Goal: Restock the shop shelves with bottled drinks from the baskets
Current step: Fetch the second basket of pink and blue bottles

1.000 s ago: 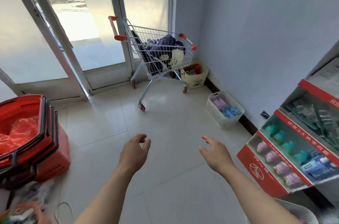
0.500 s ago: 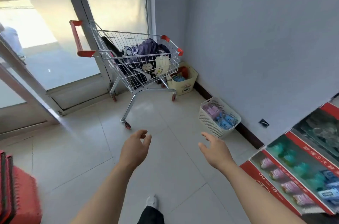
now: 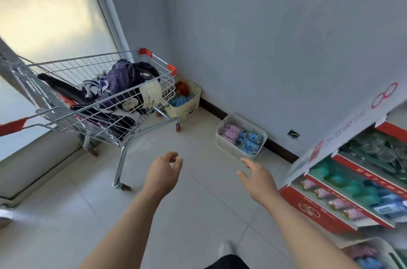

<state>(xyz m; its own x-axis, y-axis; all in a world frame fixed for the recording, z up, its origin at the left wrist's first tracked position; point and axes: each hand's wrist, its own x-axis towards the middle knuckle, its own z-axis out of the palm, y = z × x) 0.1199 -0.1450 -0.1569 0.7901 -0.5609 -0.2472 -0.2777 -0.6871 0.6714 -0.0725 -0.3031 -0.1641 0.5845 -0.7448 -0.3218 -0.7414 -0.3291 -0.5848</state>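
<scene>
The left hand (image 3: 163, 173) has a released grip: its fingers are loosely curled in the air and hold nothing. The right hand (image 3: 257, 178) is also released, with the fingers spread a little and the thumb apart, and it touches nothing. Both hands hang above the pale tiled floor (image 3: 198, 213), with the bare forearms reaching in from the lower edge.

Just beyond the right hand a white basket (image 3: 226, 147) stands on the floor, close to the grey wall (image 3: 264, 48). It holds pink packs on its left side and blue packs on its right side; I cannot tell if any of these are bottles. To the right of this hand stands a shelf unit (image 3: 319, 209) with red front edges and sloping rows of green, pink and blue packs. At the lower right corner the rim of a second basket (image 3: 374, 244) shows, also with pink and blue things in it.

Beyond the left hand stands a wire shopping trolley (image 3: 132, 119) with red corner caps, filled with dark and purple clothes (image 3: 123, 77). Behind the trolley, in the corner, a cream bin (image 3: 187, 108) holds blue and red things. A frosted glass door (image 3: 44, 15) fills the left side.
</scene>
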